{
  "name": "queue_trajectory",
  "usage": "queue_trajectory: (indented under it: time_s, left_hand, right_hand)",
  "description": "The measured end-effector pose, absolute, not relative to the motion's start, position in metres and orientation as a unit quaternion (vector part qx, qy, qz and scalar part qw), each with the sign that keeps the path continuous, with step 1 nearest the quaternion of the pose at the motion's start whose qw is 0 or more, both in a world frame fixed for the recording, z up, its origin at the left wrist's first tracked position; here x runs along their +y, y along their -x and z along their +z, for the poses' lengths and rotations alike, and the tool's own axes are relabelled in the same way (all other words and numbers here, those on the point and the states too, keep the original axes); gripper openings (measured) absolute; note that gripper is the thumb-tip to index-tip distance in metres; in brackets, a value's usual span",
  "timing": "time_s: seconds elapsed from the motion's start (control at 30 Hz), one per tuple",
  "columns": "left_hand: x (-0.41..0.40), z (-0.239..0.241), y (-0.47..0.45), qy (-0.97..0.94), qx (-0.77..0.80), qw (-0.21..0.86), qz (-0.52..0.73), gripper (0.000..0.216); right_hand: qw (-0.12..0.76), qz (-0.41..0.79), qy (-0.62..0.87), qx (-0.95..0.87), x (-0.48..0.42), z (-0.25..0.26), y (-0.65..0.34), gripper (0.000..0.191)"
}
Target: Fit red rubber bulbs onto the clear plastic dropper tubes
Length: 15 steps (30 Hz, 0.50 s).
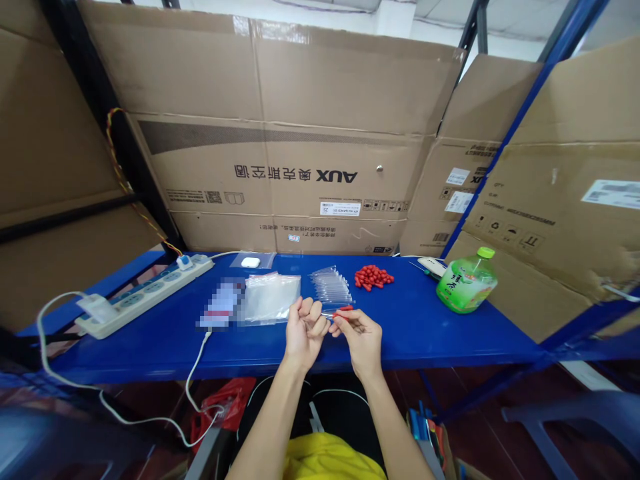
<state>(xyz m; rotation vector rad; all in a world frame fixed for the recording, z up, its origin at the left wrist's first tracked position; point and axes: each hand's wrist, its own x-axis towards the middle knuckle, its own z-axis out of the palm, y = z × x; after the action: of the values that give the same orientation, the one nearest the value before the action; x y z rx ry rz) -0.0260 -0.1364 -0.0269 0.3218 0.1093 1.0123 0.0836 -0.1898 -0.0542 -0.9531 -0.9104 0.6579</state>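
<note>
My left hand (306, 332) is closed, fingers curled, with a thin clear plastic tube (328, 315) sticking out toward the right. Close beside it, my right hand (364, 337) pinches a small red cap (344, 309) at the tube's end; whether the cap sits on the tube is too small to tell. Just beyond the hands lies a row of clear plastic tubes (332, 285). A pile of small red caps (373, 277) rests to the right of the row.
Clear plastic bags (273, 299) lie left of the tubes, by a blurred-out phone (220, 304) on a charging cable. A power strip (147, 297) runs along the left. A green-labelled bottle (467, 281) stands at the right. Cardboard panels (300, 147) wall the blue table (425, 337).
</note>
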Motion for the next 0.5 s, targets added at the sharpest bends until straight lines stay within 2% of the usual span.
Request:
queue_trajectory:
  time_s: [0.27, 0.5]
  left_hand:
    - [-0.1355, -0.0279, 0.0262, -0.180, 0.052, 0.855, 0.484, 0.044]
    - [-0.1359, -0.0235, 0.0312, -0.176, 0.016, 0.867, 0.466, 0.049]
  right_hand:
    - [0.730, 0.272, 0.443, -0.444, -0.1913, -0.0524, -0.0824, 0.015]
    - [0.731, 0.290, 0.450, -0.423, -0.1898, -0.0502, -0.0835, 0.023]
